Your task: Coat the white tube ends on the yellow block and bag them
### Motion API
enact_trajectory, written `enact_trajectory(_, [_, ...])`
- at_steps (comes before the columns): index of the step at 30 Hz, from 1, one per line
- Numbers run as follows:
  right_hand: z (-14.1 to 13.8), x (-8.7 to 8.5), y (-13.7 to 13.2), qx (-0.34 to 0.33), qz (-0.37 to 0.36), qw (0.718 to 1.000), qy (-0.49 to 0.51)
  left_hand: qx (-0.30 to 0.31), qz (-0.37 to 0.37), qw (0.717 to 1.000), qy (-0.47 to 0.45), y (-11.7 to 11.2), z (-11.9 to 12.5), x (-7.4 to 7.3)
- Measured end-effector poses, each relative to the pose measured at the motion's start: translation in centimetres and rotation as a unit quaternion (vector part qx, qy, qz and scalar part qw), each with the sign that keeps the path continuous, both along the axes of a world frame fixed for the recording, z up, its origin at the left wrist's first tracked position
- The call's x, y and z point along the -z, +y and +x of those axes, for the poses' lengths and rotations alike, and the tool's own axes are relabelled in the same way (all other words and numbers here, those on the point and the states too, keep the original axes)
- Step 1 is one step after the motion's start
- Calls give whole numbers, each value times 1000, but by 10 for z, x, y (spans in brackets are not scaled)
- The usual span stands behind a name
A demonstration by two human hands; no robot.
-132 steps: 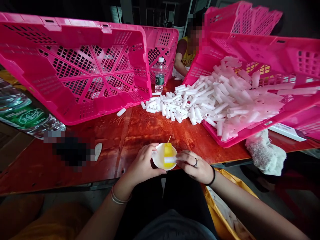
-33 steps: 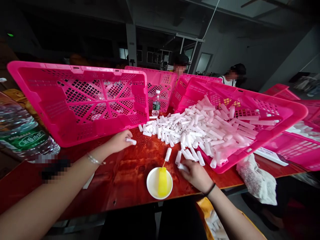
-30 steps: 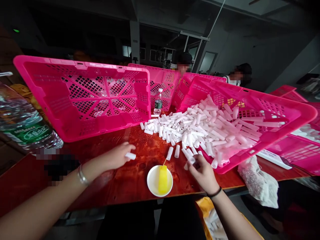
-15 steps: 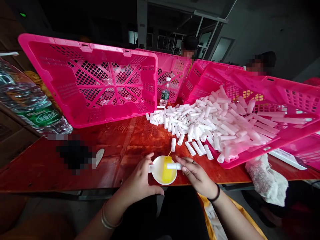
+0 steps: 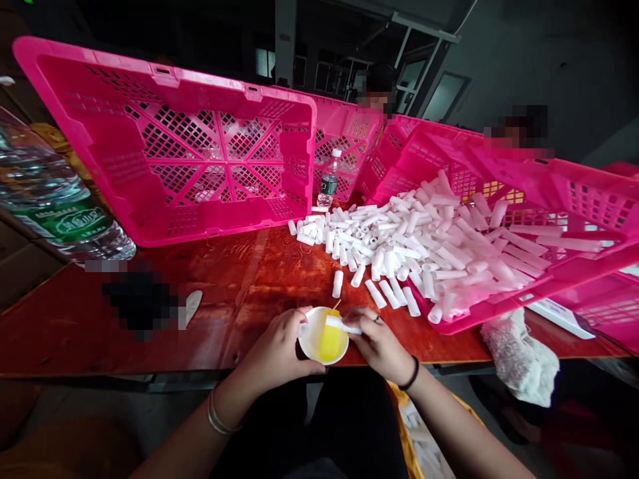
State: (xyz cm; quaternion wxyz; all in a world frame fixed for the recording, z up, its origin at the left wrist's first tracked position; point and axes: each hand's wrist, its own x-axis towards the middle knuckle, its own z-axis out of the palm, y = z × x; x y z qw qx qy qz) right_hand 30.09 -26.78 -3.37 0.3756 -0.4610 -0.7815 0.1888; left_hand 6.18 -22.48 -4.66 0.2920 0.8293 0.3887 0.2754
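- A red-brown wooden table (image 5: 214,283) is marked by streaks and a glossy finish.
- At the left, a pink basket (image 5: 150,229) is stood on its side, its open face turned forward.
- Behind its right corner, a small bottle (image 5: 328,183) is set upright.
- At the right, another pink basket (image 5: 464,322) is tipped over, and white tubes (image 5: 367,229) are heaped from its mouth onto the wood.
- Near the front edge, a white bowl (image 5: 310,340) is placed.
- Leftward, a blurred dark object (image 5: 142,299) is laid beside a pale flat piece (image 5: 193,306).
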Motion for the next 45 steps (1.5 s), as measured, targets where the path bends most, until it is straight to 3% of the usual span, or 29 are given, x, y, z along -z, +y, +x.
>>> enact_trajectory(3, [-3, -3, 0, 35, -91, 992, 75, 6, 4, 1000, -1, 0, -1, 2])
enact_trajectory(8, [-7, -7, -6, 5, -20, 1000, 10, 11, 9, 1000, -4, 0, -1, 1])
enact_trajectory(10, [-8, -8, -8, 5, -47, 998, 44, 9, 11, 1000, -5, 0, -1, 0])
enact_trajectory(12, [-9, -6, -11, 38, -110, 989, 97, 8, 14, 1000, -5, 0, -1, -1])
enact_trajectory(14, [-11, -5, -13, 72, -126, 983, 109, 6, 15, 1000, -5, 0, -1, -2])
enact_trajectory(19, [-13, -7, -19, 15, -5, 1000, 20, 7, 20, 1000, -9, -1, -1, -2])
enact_trajectory(24, [-14, -6, -21, 39, -87, 992, 88, 13, 24, 1000, -6, 0, -1, -4])
enact_trajectory(29, [-11, -5, -26, -17, 10, 1000, -16, 8, 35, 999, -10, -1, -1, -7])
enact_trajectory(34, [-14, -8, -31, 31, -39, 998, 29, 11, 40, 999, -5, -1, 0, -5])
enact_trajectory(40, [-15, -1, -31, 1, 74, 997, -29, 14, 43, 999, -14, -1, -2, -5])
enact_trajectory(42, [-15, 0, -29, 5, 37, 999, 10, 10, 42, 999, -13, -1, -2, -6])
enact_trajectory(45, [-17, 1, -29, 44, -112, 985, 126, 2, 37, 999, -14, -2, -2, -6])
